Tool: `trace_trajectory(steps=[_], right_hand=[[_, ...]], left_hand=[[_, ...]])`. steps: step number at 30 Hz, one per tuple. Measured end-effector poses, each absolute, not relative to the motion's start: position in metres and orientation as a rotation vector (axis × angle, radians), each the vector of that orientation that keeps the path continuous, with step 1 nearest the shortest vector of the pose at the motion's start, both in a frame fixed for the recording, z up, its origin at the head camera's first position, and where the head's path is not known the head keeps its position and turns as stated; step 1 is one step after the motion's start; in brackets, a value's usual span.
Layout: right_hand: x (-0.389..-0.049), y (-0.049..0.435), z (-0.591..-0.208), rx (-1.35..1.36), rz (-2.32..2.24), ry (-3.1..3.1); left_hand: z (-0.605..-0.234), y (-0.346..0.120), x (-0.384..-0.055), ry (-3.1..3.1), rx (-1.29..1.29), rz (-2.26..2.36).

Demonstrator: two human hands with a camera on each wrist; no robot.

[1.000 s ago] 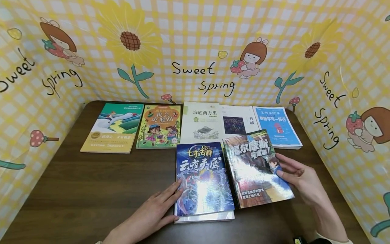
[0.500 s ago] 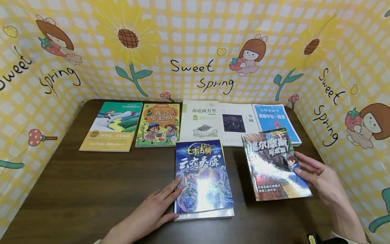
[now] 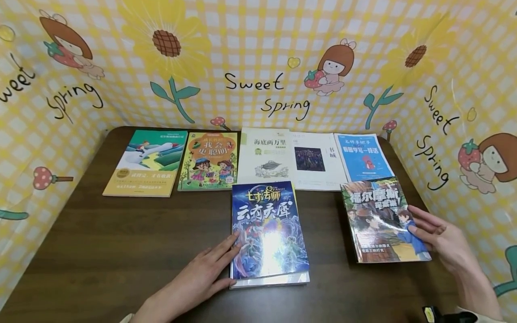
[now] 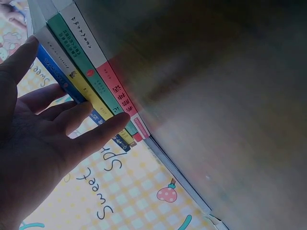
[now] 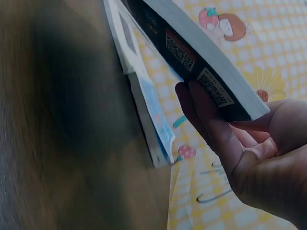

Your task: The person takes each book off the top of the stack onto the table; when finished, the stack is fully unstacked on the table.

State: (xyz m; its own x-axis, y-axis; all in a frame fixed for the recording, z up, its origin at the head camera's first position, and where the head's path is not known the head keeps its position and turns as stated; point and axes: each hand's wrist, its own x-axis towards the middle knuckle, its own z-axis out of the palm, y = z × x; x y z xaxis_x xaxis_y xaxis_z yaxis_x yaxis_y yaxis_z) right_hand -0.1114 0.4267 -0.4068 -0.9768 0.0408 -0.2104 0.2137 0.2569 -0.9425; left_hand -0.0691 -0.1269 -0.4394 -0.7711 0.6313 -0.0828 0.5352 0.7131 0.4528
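Note:
My right hand (image 3: 448, 240) grips a paperback book (image 3: 383, 220) with a detective-style cover by its right edge. In the right wrist view the book's dark back cover (image 5: 187, 52) shows, raised off the table, with fingers beneath it. A blue-covered book (image 3: 268, 229) tops a stack at the front middle. My left hand (image 3: 202, 269) rests along the left edge of that stack, fingers fairly straight. In the left wrist view the stack's spines show blue, yellow, green (image 4: 79, 57) and red-and-white, and the fingertips touch them.
Along the table's far side lies a row: a green-and-yellow book (image 3: 145, 163), an orange-and-green book (image 3: 208, 161), a cream book (image 3: 264, 157), a white book (image 3: 317, 170) and a light-blue book (image 3: 363, 157). A yellow checked cloth (image 3: 258, 54) surrounds the dark wooden table (image 3: 121, 237).
My right hand has carried the detective book to the right, away from the stack, and it now overlaps the light-blue book in view. The left hand stays against the stack.

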Motion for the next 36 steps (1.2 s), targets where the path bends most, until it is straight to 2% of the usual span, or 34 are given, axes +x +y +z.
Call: trace_trajectory(steps=[15,27,36], right_hand=[[-0.110,0.470,-0.438,0.418,-1.788,2.253],[-0.126,0.474,-0.447,0.445,-1.255,2.605],[-0.130,0.460,-0.447,0.309,-1.024,2.864]], left_hand=[[-0.437,-0.127,-0.074,2.728,1.005,0.589],[-0.441,-0.128,-0.069,2.753,1.034,0.614],[-0.442,-0.127,-0.069,2.736,0.989,0.616]])
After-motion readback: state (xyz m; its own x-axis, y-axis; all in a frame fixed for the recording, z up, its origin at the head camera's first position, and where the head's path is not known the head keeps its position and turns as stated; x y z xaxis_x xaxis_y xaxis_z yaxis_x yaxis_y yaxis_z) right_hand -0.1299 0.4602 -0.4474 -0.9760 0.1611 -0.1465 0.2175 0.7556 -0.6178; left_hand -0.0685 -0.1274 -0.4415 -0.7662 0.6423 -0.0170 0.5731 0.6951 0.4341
